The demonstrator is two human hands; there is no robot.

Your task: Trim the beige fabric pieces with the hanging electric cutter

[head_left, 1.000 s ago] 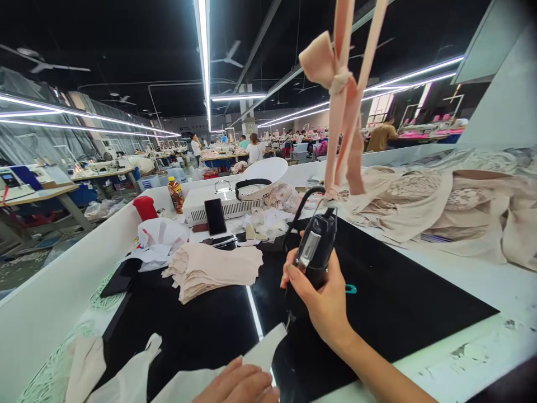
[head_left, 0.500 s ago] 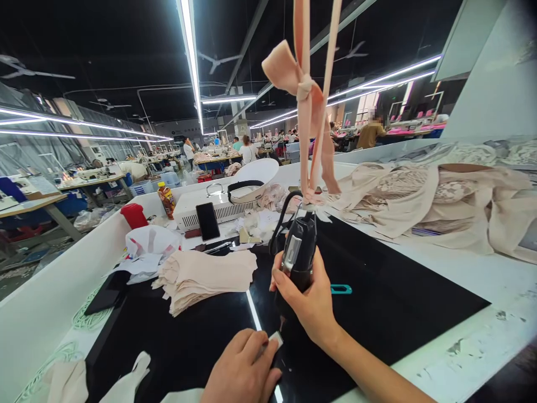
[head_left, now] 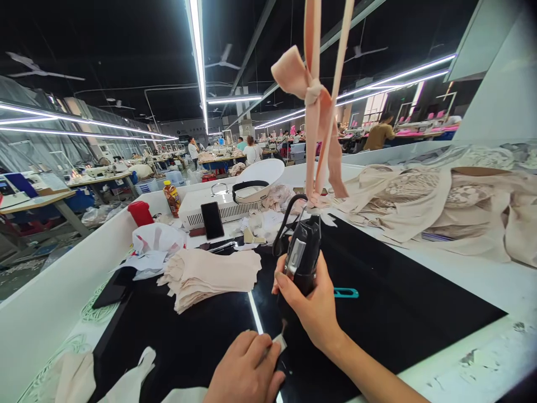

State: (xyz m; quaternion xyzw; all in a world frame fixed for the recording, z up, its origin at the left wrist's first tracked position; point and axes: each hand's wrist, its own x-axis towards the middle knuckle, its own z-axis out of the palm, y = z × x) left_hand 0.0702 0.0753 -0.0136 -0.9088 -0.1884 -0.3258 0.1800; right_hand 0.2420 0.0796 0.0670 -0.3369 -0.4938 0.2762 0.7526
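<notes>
My right hand (head_left: pixel 312 305) is wrapped round a black hand-held power tool (head_left: pixel 301 258) that hangs by its cord from a knotted pink fabric strap (head_left: pixel 319 106). The tool's tip points down at a small pale fabric piece (head_left: pixel 278 342). My left hand (head_left: pixel 243 372) is at the bottom edge, fingers curled and pinching that piece against the black glossy table surface (head_left: pixel 390 302). A stack of folded beige fabric pieces (head_left: pixel 210 274) lies to the left of the tool.
A heap of beige lace fabric (head_left: pixel 444 201) covers the right side. A white box machine (head_left: pixel 210 208) with a phone (head_left: pixel 212 220), a red cup (head_left: pixel 140 213), a bottle (head_left: pixel 172 197) and paper scraps sit behind. A teal clip (head_left: pixel 346 293) lies right of my hand. Other workers sit at distant tables.
My left hand moved up from lying on a larger pale sheet and closed on the small fabric piece under the tool's tip. The tool has come lower toward the table.
</notes>
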